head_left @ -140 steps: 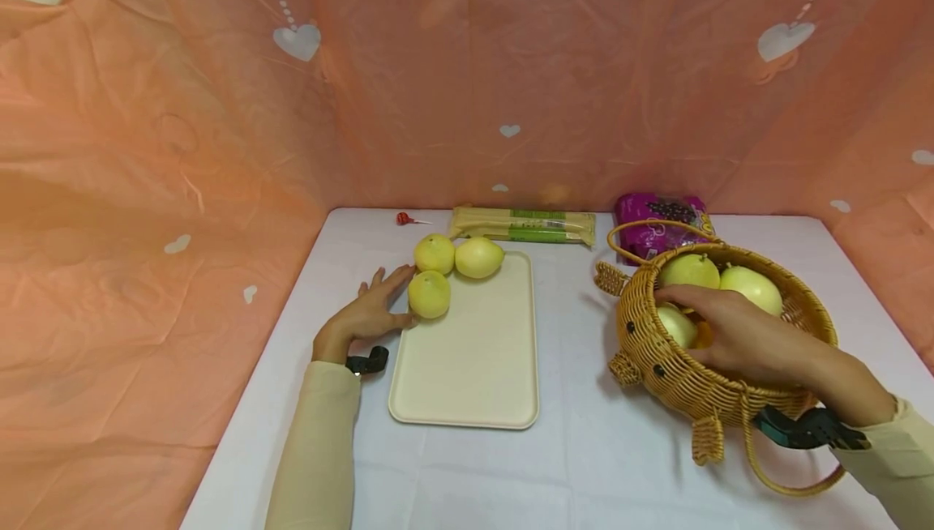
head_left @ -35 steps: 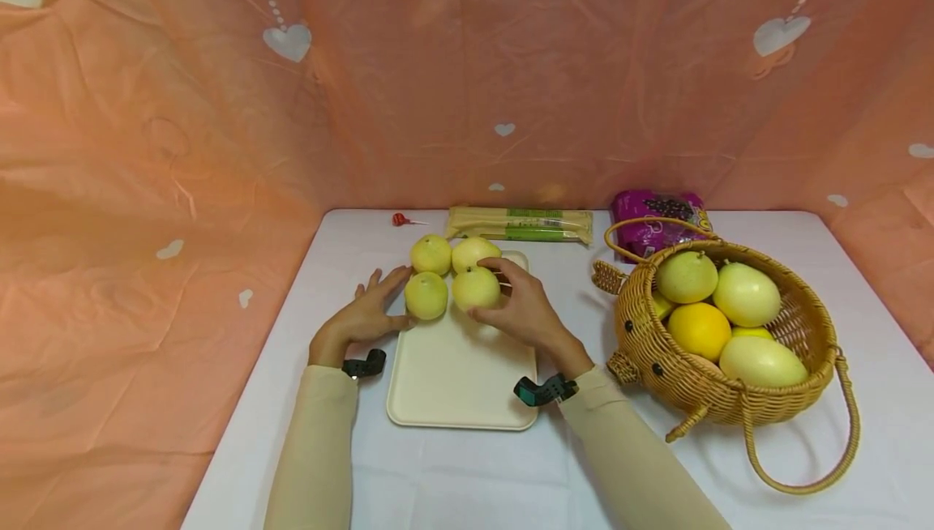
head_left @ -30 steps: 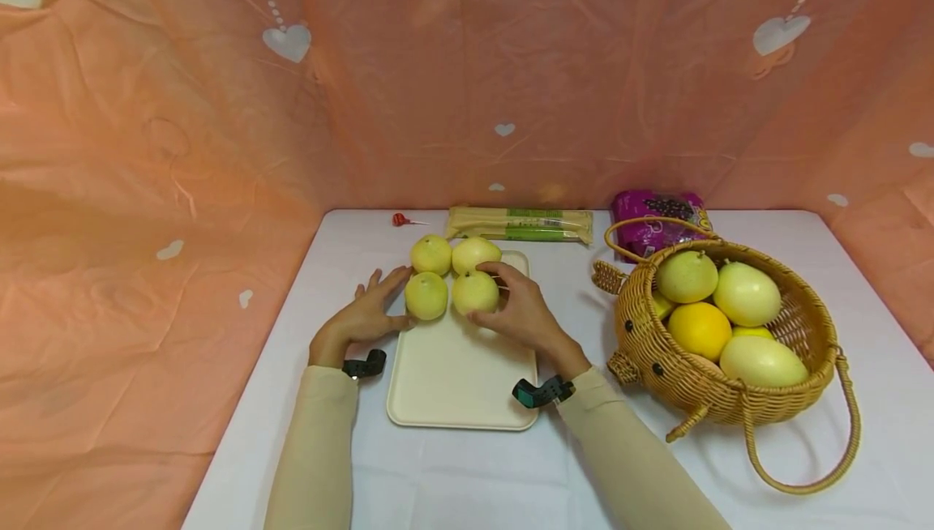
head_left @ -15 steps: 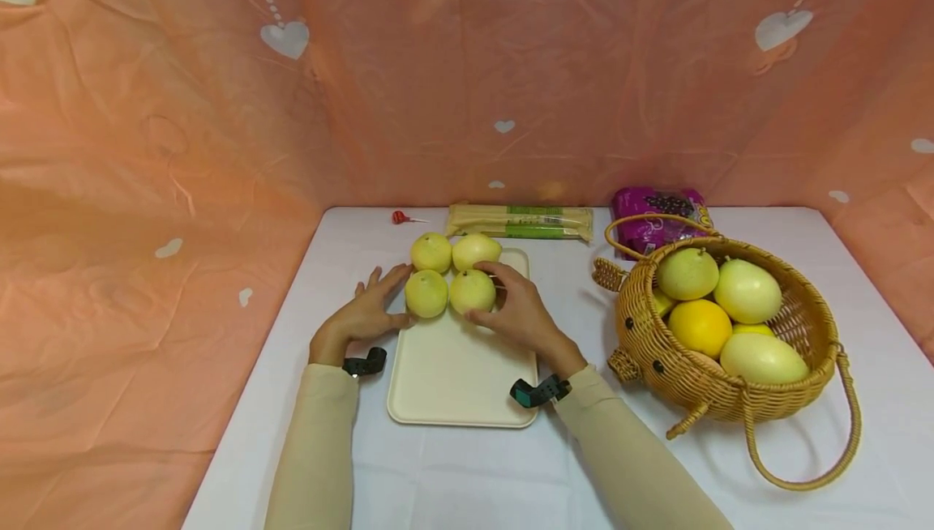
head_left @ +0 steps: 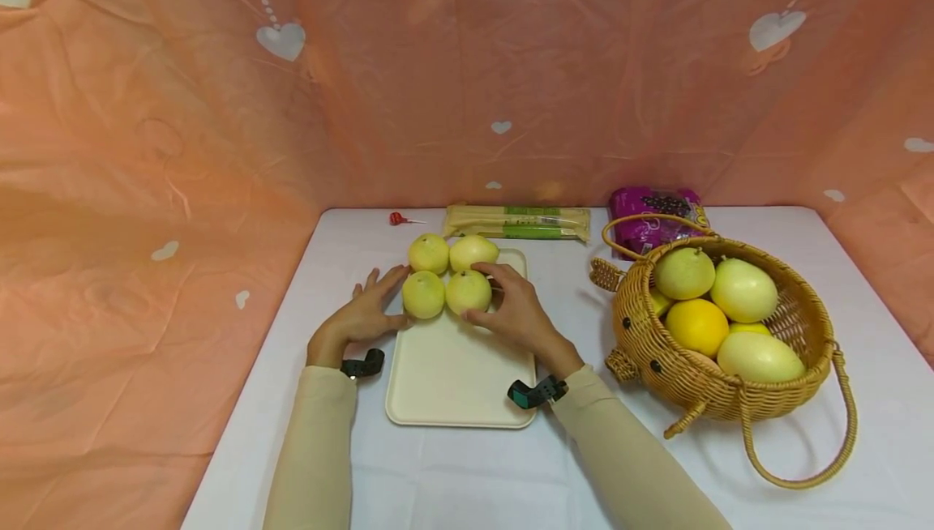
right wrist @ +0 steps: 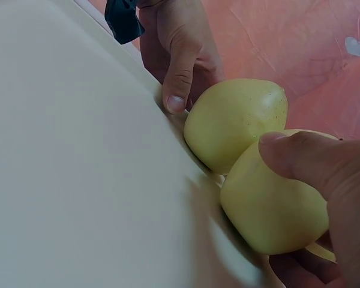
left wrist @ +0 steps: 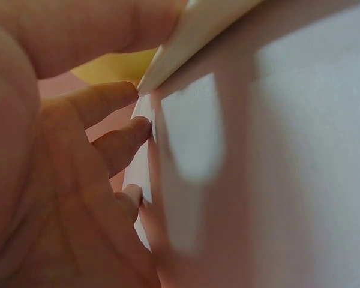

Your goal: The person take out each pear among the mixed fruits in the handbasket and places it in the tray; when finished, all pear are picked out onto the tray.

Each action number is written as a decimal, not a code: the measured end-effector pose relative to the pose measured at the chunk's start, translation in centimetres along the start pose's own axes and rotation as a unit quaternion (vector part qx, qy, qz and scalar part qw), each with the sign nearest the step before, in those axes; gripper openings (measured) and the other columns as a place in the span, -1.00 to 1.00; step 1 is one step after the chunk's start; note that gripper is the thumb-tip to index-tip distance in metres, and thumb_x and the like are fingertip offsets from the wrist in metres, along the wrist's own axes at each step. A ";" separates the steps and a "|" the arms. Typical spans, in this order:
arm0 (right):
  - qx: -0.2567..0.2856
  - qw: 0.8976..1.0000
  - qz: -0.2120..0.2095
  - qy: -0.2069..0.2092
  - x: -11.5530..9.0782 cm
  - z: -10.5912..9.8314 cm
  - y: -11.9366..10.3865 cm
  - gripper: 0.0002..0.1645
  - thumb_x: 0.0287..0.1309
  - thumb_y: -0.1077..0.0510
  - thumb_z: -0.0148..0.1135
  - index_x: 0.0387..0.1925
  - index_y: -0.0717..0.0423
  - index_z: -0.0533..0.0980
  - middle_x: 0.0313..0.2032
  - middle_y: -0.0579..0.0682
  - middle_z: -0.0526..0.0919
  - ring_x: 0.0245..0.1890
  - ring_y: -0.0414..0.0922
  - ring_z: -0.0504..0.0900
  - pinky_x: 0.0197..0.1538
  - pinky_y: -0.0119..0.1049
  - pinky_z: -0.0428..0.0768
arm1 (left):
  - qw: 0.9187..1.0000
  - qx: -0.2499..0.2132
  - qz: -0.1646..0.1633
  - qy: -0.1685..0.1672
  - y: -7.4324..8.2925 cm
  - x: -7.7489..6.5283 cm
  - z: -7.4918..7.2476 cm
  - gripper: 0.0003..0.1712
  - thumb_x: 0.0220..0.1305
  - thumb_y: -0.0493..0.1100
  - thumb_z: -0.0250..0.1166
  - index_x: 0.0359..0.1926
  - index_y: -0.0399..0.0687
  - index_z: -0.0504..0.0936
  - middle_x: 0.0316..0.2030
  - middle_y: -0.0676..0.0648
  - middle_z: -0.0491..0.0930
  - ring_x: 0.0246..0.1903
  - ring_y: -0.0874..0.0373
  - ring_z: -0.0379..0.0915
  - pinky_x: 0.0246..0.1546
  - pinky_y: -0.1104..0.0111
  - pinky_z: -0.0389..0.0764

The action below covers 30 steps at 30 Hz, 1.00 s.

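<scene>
My right hand (head_left: 520, 313) grips a yellow-green pear (head_left: 468, 292) between thumb and fingers, at the tray's upper part. In the right wrist view, that pear (right wrist: 276, 201) sits low against the cream tray, right beside another pear (right wrist: 231, 123). On the tray (head_left: 460, 384), the front-left pear (head_left: 423, 296), back-left pear (head_left: 428, 254) and back-right pear (head_left: 474, 254) cluster with it in two rows. My left hand (head_left: 362, 317) lies at the tray's left edge with spread fingers. The left wrist view shows its fingers (left wrist: 111, 102) by the tray's rim, gripping no fruit.
At the right stands a wicker animal basket (head_left: 682, 380) holding several pears and an orange fruit (head_left: 696, 327). Along the table's back lie a red lollipop (head_left: 396, 219), a long yellow-green packet (head_left: 518, 223) and a purple bag (head_left: 642, 218).
From inside the basket, my right hand has brought a pear to the tray. Over the last second it eased that pear slightly left, beside the front-left one. My left hand stayed put.
</scene>
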State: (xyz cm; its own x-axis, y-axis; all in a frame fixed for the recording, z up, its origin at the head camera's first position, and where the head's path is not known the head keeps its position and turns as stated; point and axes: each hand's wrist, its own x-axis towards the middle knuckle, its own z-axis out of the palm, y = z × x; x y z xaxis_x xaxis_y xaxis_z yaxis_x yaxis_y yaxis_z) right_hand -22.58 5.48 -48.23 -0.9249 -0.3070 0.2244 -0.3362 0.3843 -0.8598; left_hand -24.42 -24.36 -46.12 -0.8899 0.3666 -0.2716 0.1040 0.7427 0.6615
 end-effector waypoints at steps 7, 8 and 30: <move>-0.010 1.000 -0.008 0.002 0.1 0.2 -0.1 -0.04 0.06 0.18 0.73 0.48 0.15 0.50 0.29 0.21 0.61 0.31 0.12 0.66 0.33 -0.06 0.74 | 1.000 -0.006 0.003 0.002 -0.3 -0.2 -0.1 0.13 0.36 -0.14 0.45 0.78 -0.06 0.03 0.78 -0.25 -0.09 0.74 -0.38 -0.62 0.66 -0.34 -0.58; -0.013 1.000 -0.009 0.003 0.1 0.1 -0.1 -0.04 0.05 0.18 0.74 0.48 0.15 0.50 0.29 0.21 0.61 0.30 0.12 0.66 0.33 -0.05 0.74 | 1.000 -0.005 0.004 0.003 -0.3 -0.1 -0.1 0.13 0.36 -0.13 0.45 0.78 -0.06 0.03 0.78 -0.25 -0.09 0.74 -0.38 -0.62 0.66 -0.33 -0.58; 0.052 0.996 -0.070 -0.018 -10.0 -8.2 -8.2 -0.01 0.06 0.30 0.71 0.51 0.02 0.48 0.40 0.00 0.60 0.39 -0.05 0.63 0.46 -0.30 0.59 | 1.000 -0.012 0.005 0.003 -0.4 -0.1 0.0 0.13 0.36 -0.15 0.45 0.79 -0.02 0.04 0.78 -0.22 -0.08 0.75 -0.34 -0.64 0.67 -0.30 -0.61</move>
State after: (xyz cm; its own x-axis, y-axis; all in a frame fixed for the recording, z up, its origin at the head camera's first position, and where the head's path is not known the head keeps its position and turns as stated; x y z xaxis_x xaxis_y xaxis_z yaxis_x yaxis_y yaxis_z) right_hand -12.04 12.51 -39.66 -0.8623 -0.3835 0.3308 -0.4400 0.2441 -0.8642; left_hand -24.38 -24.71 -46.32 -0.8915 0.3704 -0.2606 0.1019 0.7248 0.6814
